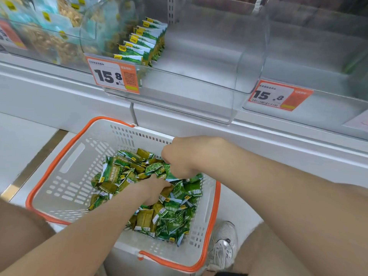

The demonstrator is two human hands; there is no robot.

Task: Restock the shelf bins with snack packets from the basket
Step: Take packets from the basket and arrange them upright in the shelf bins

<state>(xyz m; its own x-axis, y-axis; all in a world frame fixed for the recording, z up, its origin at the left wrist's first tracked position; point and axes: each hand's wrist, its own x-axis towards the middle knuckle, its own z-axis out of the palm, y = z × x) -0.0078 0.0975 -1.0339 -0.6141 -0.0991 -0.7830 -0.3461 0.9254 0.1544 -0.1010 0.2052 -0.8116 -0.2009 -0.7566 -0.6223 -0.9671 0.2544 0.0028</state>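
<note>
A white basket [65, 188] with an orange rim sits low in front of the shelf and holds several green snack packets [171, 218]. My left hand [154, 191] is buried in the pile, its fingers curled among packets. My right hand [183, 156] reaches down into the heap from the far side, its fingertips hidden behind packets it gathers. Above, a clear shelf bin [229, 80] holds a neat row of the same green packets [143, 46] at its left end; the rest of that bin is bare.
Orange price tags reading 15.8 [113, 75] [278, 95] hang on the bin fronts. A bin of other snacks [49, 38] stands at the left, another clear bin [318, 62] at the right. My shoe [224, 246] is beside the basket's right edge.
</note>
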